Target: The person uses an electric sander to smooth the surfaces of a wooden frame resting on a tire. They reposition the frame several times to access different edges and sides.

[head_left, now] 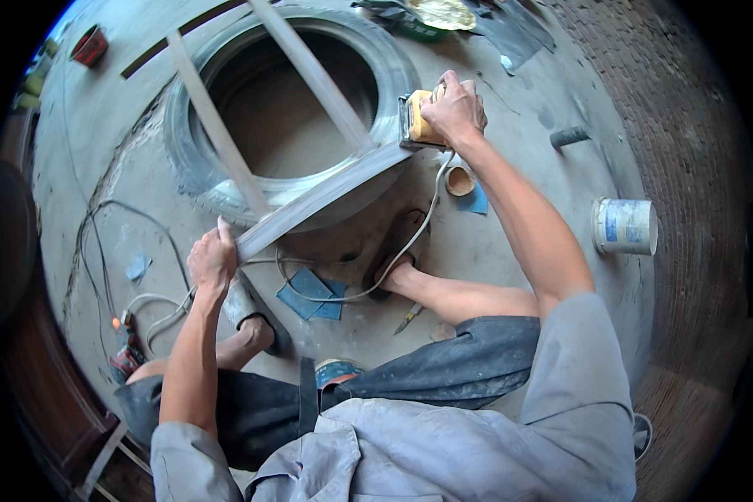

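Note:
A pale wooden frame lies across a grey, dusty tyre. Its near rail runs from lower left to upper right, and two slats go off from it toward the far side. My left hand grips the rail's left end, thumb raised along the wood. At the opposite end, my right hand is wrapped over the top of a yellow power sander. The sander's dark base sits at the rail's right end; its exact contact is hidden. A pale cord hangs from it and curves over my foot.
Blue sandpaper sheets and a knife lie between my legs. Right of the tyre are a small round tub, a dark cylinder and a white bucket. Cables trail at left; a red pot stands far left.

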{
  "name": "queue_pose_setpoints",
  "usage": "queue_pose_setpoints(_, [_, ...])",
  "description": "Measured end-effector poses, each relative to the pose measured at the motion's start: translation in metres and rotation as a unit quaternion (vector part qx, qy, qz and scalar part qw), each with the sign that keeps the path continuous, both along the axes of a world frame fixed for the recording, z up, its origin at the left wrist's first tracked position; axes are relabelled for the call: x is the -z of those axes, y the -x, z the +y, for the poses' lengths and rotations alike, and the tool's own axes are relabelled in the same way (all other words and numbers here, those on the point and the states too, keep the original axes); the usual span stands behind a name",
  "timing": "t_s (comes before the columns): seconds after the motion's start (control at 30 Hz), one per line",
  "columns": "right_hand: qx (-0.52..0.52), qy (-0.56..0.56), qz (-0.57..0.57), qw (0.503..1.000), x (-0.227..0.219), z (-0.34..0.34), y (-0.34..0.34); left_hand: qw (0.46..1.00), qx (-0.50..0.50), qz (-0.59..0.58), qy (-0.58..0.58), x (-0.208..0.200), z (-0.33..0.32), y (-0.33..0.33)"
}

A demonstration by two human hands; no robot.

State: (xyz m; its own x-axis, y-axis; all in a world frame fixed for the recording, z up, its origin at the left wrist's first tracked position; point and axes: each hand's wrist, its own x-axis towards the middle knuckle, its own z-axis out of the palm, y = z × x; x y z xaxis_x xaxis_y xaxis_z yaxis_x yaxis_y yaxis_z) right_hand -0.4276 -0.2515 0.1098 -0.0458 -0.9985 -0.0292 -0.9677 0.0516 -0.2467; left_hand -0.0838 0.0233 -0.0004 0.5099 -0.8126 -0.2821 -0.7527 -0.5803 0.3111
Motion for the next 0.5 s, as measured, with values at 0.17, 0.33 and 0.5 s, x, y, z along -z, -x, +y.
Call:
queue_pose_setpoints(0.17, [-0.088, 0.012, -0.018, 0.996, -0.001, 0.053, -0.05, 1.0, -0.018, 0.005, -0.005, -0.007, -0.001, 0.001])
queue_pose_setpoints(0.33, [-0.199, 0.033, -0.024, 0.979, -0.002, 0.097, -0.1, 1.0, -0.02, 0.003, -0.007, -0.003, 0.0, -0.001])
queue_pose_setpoints(0.5, [-0.219, 0.032, -0.013, 0.975, -0.002, 0.099, -0.109, 1.0, -0.018, 0.002, -0.004, -0.004, 0.002, 0.0])
